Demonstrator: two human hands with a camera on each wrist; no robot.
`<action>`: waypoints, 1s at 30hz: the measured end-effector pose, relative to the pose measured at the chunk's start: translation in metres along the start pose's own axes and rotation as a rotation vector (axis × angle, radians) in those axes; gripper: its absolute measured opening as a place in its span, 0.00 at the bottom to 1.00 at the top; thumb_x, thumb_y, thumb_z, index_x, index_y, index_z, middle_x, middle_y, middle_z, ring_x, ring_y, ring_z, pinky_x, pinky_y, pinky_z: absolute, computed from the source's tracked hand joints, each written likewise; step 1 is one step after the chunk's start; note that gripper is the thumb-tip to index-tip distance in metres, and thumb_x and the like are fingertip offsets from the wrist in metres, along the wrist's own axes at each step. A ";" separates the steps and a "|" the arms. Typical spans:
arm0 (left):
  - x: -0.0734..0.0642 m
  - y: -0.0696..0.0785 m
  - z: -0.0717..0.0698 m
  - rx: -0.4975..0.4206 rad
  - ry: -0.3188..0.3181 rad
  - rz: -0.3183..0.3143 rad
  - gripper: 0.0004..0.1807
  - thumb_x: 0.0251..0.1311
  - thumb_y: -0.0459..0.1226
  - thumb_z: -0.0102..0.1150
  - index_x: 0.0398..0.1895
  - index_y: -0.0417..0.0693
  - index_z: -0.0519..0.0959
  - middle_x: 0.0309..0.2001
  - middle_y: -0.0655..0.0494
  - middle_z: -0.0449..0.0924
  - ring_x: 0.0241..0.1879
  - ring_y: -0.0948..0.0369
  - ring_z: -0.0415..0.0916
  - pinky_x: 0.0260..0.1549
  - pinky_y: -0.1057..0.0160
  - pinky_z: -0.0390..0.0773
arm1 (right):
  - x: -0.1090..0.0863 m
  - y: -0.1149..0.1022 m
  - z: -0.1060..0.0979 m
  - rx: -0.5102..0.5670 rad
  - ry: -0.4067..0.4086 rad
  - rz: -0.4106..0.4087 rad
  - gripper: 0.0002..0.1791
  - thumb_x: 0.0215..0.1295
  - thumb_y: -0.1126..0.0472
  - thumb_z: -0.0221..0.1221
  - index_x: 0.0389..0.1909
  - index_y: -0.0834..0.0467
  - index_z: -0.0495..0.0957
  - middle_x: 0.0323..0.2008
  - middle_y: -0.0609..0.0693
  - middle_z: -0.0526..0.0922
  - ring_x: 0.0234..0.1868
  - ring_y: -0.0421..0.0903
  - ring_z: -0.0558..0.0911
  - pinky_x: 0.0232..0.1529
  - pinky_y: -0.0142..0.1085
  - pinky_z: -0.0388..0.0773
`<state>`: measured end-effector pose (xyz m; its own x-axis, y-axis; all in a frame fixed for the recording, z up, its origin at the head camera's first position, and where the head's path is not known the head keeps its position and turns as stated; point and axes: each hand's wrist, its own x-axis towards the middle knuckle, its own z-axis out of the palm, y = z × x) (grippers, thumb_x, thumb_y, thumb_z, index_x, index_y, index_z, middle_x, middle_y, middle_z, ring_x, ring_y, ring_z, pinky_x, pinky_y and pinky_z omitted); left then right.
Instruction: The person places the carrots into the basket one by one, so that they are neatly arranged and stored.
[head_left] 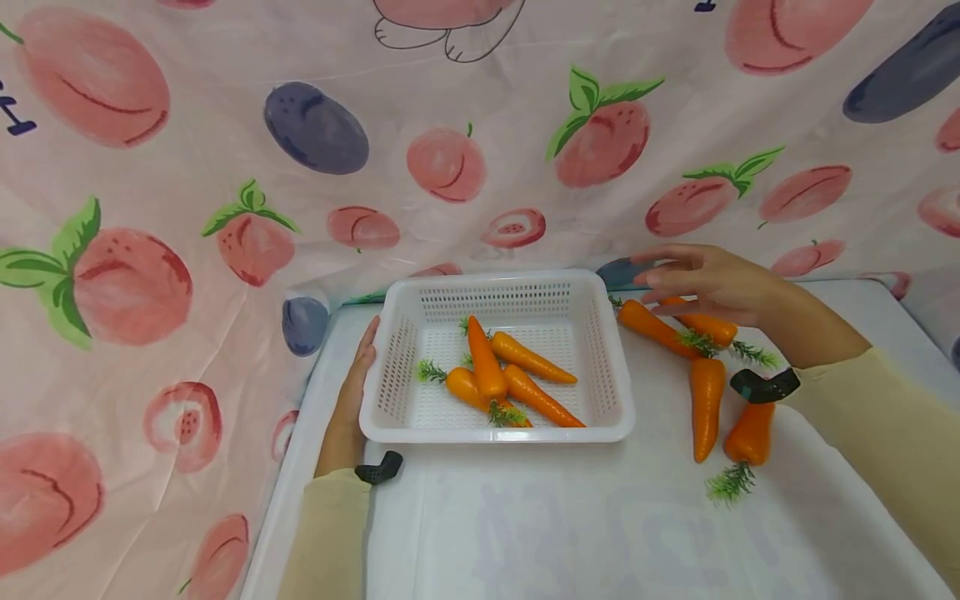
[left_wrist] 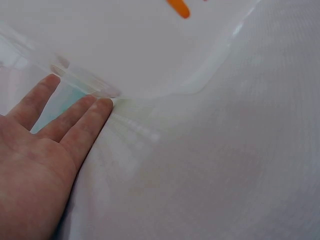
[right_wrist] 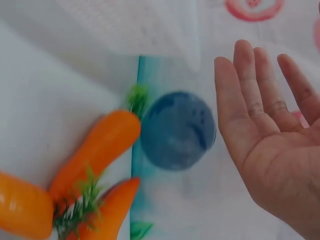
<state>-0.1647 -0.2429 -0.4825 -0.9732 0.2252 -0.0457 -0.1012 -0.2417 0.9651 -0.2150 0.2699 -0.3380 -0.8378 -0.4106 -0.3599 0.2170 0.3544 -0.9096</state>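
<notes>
A white plastic basket (head_left: pixel 495 435) with perforated walls stands on the table, several orange carrots (head_left: pixel 528 358) with green tops lying inside. My left hand (head_left: pixel 351 408) rests against the basket's left side; in the left wrist view its straight fingers (left_wrist: pixel 82 125) touch the basket wall (left_wrist: pixel 125 60). Over the loose carrots to the right of the basket hovers my right hand (head_left: pixel 712 283), fingers extended and holding nothing. Beneath and near it lie several carrots, among them one with its top by the basket (head_left: pixel 651 327) and one pointing toward the front (head_left: pixel 707 408).
A further carrot (head_left: pixel 750 433) lies by the right wrist, its green top toward the front. Behind the table hangs a cloth (head_left: pixel 465 100) printed with peaches and dark fruit. The white table (head_left: pixel 525 525) extends in front of the basket. A black wrist device (head_left: pixel 380 468) sits on each wrist.
</notes>
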 end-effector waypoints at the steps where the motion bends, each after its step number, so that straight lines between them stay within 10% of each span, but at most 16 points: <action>1: 0.000 0.000 0.000 -0.005 0.007 -0.003 0.40 0.78 0.55 0.37 0.84 0.59 0.33 0.85 0.52 0.36 0.83 0.48 0.37 0.78 0.42 0.40 | -0.001 0.002 -0.003 -0.012 0.005 0.004 0.34 0.77 0.51 0.56 0.78 0.53 0.57 0.62 0.46 0.76 0.57 0.44 0.83 0.58 0.46 0.81; 22: -0.009 0.001 0.009 -0.024 0.073 -0.021 0.34 0.79 0.51 0.36 0.84 0.68 0.43 0.84 0.63 0.44 0.82 0.52 0.45 0.77 0.43 0.47 | -0.017 0.046 -0.063 -0.048 0.117 0.058 0.31 0.79 0.48 0.52 0.78 0.48 0.56 0.56 0.30 0.77 0.54 0.37 0.83 0.56 0.43 0.82; 30: -0.004 0.000 0.006 -0.041 0.037 0.004 0.34 0.80 0.49 0.30 0.84 0.61 0.37 0.84 0.52 0.39 0.82 0.46 0.42 0.78 0.42 0.44 | -0.017 0.068 -0.081 -0.039 0.146 0.087 0.28 0.79 0.47 0.52 0.76 0.43 0.60 0.56 0.26 0.74 0.52 0.33 0.83 0.52 0.34 0.83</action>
<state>-0.1599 -0.2386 -0.4806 -0.9806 0.1892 -0.0517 -0.1045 -0.2807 0.9541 -0.2268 0.3691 -0.3766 -0.8813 -0.2518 -0.3999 0.2741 0.4169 -0.8666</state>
